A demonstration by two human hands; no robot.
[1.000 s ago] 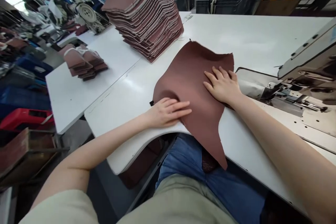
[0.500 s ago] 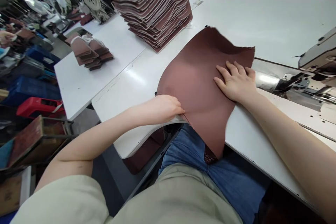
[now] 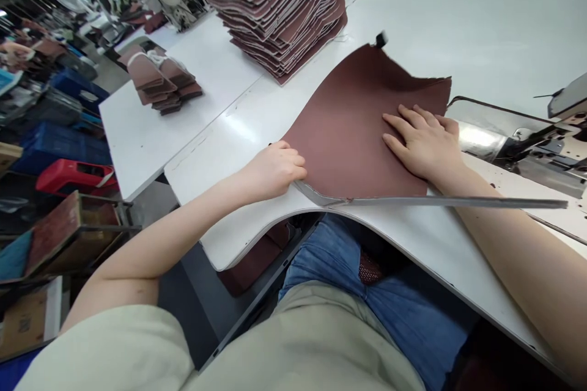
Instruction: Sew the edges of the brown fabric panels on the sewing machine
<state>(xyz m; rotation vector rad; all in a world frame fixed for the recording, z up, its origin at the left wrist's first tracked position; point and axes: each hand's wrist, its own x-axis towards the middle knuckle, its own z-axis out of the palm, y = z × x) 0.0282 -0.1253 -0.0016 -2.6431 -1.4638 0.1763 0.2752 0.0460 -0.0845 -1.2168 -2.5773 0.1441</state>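
A reddish-brown leather-like panel (image 3: 342, 128) lies curved on the white table in front of me. My left hand (image 3: 277, 168) is closed on the panel's left edge, with the fingertips partly hidden. My right hand (image 3: 424, 140) rests on the panel's right part, palm down and fingers spread. Along the near side, the panel's grey edge (image 3: 458, 201) shows as a thin strip that crosses in front of my right forearm. A small black piece (image 3: 381, 40) sticks up at the panel's far corner.
A sewing machine (image 3: 568, 125) stands at the right. Behind the panel rises a tall stack of brown panels (image 3: 279, 12). Smaller tied brown pieces (image 3: 160, 79) lie on the white side table (image 3: 132, 140). The main table's edge (image 3: 270, 223) curves in before my lap.
The panel's near corner, which hung over my lap, has swung up level, so its grey edge now shows. My left hand has moved slightly up and left. The right hand stays on the panel.
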